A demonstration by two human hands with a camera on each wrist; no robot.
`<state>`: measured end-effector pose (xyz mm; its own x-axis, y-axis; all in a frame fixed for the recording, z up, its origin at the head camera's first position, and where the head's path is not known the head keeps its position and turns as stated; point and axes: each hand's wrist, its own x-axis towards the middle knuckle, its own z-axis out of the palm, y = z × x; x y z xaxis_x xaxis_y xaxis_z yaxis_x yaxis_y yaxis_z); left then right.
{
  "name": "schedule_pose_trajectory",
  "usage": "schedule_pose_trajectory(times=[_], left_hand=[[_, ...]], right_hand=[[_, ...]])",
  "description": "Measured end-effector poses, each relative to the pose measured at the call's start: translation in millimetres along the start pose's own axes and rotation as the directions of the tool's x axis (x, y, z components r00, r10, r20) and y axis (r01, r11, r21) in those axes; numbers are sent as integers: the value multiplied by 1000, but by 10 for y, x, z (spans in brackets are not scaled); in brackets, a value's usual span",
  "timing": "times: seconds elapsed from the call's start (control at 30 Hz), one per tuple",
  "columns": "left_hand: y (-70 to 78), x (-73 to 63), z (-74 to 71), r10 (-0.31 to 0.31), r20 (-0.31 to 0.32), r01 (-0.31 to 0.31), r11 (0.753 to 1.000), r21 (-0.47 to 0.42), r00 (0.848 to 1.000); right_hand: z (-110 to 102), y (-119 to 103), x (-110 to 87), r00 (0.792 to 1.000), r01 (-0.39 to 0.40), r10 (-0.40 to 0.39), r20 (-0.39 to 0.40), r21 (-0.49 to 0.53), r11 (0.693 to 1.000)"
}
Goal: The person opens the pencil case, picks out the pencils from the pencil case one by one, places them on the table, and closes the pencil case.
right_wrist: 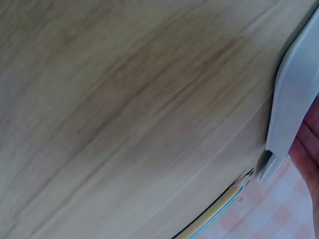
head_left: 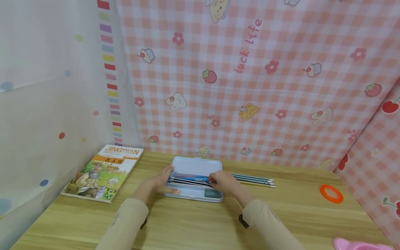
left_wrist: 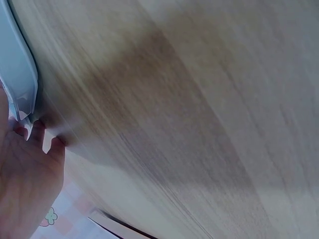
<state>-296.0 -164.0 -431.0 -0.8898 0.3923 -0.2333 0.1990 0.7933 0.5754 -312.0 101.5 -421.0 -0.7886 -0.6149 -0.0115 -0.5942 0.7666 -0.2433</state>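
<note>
A pale pencil case lies open on the table, with pens and dark pencils side by side in it. My left hand grips the case's left end, thumb at the front and fingers toward the back. In the left wrist view, fingers of the left hand bend at the case's edge. Over the right part of the case, my right hand has curled fingers pinching at the right ends of the pens. Part of the right hand shows behind the case wall.
Several pencils, mostly green with one yellow, lie just right of the case. A book lies at the left. An orange ring is on the right, and a pink object stands at the front right corner. Checked cloth hangs behind.
</note>
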Motion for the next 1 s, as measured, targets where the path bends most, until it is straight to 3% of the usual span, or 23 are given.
schedule_pose_trajectory(times=[0.27,0.47,0.8,1.0], left_hand=[[-17,52,23,17,-5,-17,1000,-3,1000],[-15,35,16,-4,3,4,1000,-9,1000],[-17,32,11,-25,7,25,1000,-15,1000],[2,13,15,-17,3,17,1000,2,1000]], right_hand=[[-21,-3,-43,998,48,-50,-22,-82,995],[-83,38,-109,993,81,-92,-76,-134,988],[-193,378,-374,991,-1,-22,-131,-178,984],[-205,626,-639,987,-79,50,-156,-185,980]])
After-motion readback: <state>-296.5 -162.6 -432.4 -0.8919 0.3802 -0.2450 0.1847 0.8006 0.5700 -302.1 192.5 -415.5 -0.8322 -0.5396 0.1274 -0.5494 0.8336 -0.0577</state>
